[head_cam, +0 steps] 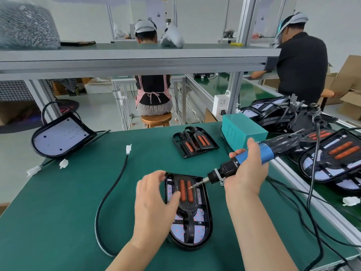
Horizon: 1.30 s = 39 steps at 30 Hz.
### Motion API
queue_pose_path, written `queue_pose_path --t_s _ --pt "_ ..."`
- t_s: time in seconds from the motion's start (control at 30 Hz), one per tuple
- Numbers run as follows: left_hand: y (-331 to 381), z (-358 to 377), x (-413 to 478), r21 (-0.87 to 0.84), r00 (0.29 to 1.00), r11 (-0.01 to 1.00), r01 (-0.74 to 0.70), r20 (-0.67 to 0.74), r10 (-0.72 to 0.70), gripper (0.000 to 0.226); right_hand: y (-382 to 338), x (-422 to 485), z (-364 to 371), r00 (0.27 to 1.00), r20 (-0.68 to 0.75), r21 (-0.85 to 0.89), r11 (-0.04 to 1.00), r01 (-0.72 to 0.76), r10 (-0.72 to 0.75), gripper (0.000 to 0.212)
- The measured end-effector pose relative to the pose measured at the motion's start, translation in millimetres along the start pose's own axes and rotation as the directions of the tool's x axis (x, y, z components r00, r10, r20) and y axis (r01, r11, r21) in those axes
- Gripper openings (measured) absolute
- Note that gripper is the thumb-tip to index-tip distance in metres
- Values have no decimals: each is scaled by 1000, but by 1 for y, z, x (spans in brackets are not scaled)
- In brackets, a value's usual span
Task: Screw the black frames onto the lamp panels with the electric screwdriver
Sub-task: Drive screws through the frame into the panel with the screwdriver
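Left hand (pixel 154 200) pins and grips the lamp panel (pixel 200 232) near the table's front edge. Right hand (pixel 246 169) grips the tilted screwdriver (pixel 254 155), which should be squared up before driving.

Hidden: lamp panel (pixel 197 233) left edge, under the left hand (pixel 154 206). Too small to tell — what the electric screwdriver (pixel 227 166) bit touches. Cut off at right — panel stack (pixel 332 159).

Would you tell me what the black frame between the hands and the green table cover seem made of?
Black frame: probably moulded plastic, glossy, judging by soft highlights on its curved surfaces. Green table cover: seemingly a rubbery mat, matte, showing no glare.
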<state>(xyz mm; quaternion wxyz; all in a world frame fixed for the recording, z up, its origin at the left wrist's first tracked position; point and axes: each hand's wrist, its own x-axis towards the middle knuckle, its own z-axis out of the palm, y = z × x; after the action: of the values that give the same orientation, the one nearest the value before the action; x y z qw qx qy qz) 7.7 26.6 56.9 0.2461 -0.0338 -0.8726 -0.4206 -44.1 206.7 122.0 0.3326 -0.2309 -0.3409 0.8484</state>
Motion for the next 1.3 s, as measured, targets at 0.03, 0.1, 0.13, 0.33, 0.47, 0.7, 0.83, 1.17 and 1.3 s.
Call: queue_pose_path --t_s 0.03,0.1,0.13,0.33,0.47,0.7,0.83,1.17,1.3 --pt "-5 -2 6 -30 993 992 119 3 -119 48 2 1 5 1000 11 3 1000 11 -11 22" --pt "-13 -1 16 -77 913 916 393 154 -379 52 7 3 17 998 49 5 999 42 -42 16" --pt "-16 2 20 -50 849 873 486 266 -457 58 10 4 24 996 72 3 998 59 -59 15" --pt "-19 16 35 -141 660 746 651 591 -464 56 37 1 60 968 233 -41 993 109 -96 16" --pt "-24 20 33 -244 653 689 682 628 -424 45 50 1 69 943 312 -140 976 166 -115 16" --pt "-28 24 32 -300 668 669 681 628 -398 54 59 2 72 931 349 -189 965 181 -106 16" --pt "-30 25 31 -295 666 671 680 631 -398 56 62 1 70 929 357 -171 971 166 -96 16" --pt "-31 25 31 -290 670 679 674 626 -399 55 65 -7 71 850 518 -180 959 221 -99 17" --pt "-30 24 32 -303 664 662 686 634 -398 48 64 -12 72 801 591 -181 954 239 -89 19"
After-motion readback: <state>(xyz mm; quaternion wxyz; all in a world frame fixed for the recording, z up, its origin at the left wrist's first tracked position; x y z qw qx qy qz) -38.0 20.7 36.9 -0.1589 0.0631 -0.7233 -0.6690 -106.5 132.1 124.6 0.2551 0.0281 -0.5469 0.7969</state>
